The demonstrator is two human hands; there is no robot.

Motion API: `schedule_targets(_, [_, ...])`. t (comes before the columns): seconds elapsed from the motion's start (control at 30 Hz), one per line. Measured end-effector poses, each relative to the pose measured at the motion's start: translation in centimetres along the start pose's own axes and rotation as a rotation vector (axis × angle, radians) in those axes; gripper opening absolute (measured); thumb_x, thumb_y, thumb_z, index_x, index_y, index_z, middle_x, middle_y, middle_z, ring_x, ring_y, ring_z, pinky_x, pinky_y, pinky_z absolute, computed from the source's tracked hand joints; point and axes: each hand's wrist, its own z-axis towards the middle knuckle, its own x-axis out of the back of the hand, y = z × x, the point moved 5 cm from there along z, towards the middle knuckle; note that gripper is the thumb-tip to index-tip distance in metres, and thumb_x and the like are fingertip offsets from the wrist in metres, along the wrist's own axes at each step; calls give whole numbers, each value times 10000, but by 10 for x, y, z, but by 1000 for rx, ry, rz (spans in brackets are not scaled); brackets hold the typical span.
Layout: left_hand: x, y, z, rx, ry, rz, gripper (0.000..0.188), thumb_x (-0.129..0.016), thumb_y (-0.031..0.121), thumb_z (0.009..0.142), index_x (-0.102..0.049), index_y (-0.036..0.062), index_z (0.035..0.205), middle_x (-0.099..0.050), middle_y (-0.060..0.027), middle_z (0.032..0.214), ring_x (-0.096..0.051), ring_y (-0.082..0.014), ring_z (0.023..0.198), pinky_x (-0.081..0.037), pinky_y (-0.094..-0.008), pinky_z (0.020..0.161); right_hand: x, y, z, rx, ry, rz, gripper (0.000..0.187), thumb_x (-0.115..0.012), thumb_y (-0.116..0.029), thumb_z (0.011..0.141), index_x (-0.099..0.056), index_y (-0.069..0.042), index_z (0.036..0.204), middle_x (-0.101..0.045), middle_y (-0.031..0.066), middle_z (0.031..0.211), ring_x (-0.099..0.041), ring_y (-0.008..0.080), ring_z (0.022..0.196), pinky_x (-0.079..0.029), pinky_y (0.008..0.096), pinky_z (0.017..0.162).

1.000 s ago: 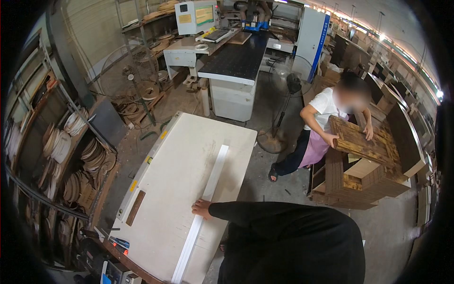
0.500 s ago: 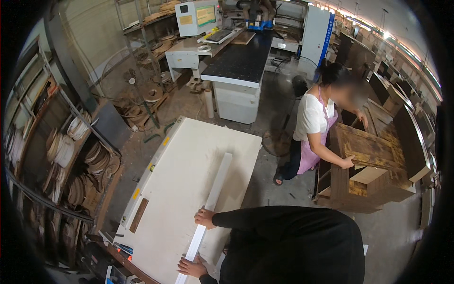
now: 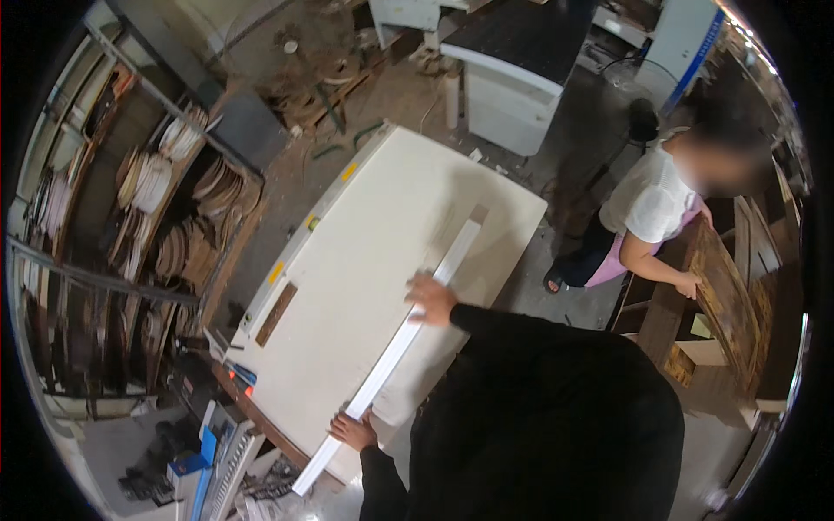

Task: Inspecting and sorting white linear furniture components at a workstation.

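Note:
A long, narrow white strip [image 3: 380, 373] lies lengthwise over a pale board-topped table [image 3: 373, 234]. Its near end sticks out past the table's front edge, and its far end looks brownish. My left hand [image 3: 352, 430] is closed over the strip's near part, fingers across its top. Farther up, my right hand [image 3: 432, 300] is at the strip with its fingers spread, somewhat smeared by motion; whether it presses on the strip cannot be made out. Along the table's left side runs a long spirit level [image 3: 300, 239] with yellow labels, and beside it lies a short brown wooden piece [image 3: 276, 314].
Shelves with coiled edging rolls [image 3: 148, 182] stand at left. A black-topped machine table [image 3: 521, 39] is beyond. At right, a co-worker in a white top [image 3: 638, 204] handles a brown panel [image 3: 725, 295] over cabinet parts. Tools and a blue-edged box [image 3: 195, 460] lie near lower left.
My view has swung down and left. My right hand's fingers have loosened from the strip, which shows a narrower, whiter face. The co-worker's panel has gone from lying flat to tilted up.

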Motion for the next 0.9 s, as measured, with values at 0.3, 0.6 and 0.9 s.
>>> schedule_targets(0.3, [15, 1, -7, 77, 33, -60, 862, -856, 557, 753, -526, -14, 1310, -551, -217, 1348, -435, -426, 1348, -226, -616, 1213, 80, 161, 21, -310, 331, -245, 743, -848, -492, 821, -600, -58, 1371, -539, 240, 1463, -434, 463, 1416, -334, 578, 1191])
schedule_targets(0.6, [9, 21, 10, 190, -121, 11, 956, -816, 650, 737, -540, -9, 1373, -568, -211, 1366, -446, -421, 1379, -251, -642, 1210, 66, 267, -29, -465, 454, 117, 688, -836, -443, 885, -657, 60, 1319, -693, 264, 1271, -649, 413, 1190, -478, 501, 1095])
schedule_targets(0.9, [20, 18, 2, 224, -49, 12, 908, -882, 565, 689, -526, 57, 1352, -554, -181, 1323, -440, -409, 1401, -185, -649, 1269, 66, 244, -4, -596, 395, 231, 735, -710, -501, 988, -595, 98, 1398, -647, 298, 1348, -653, 410, 1215, -497, 468, 1087])
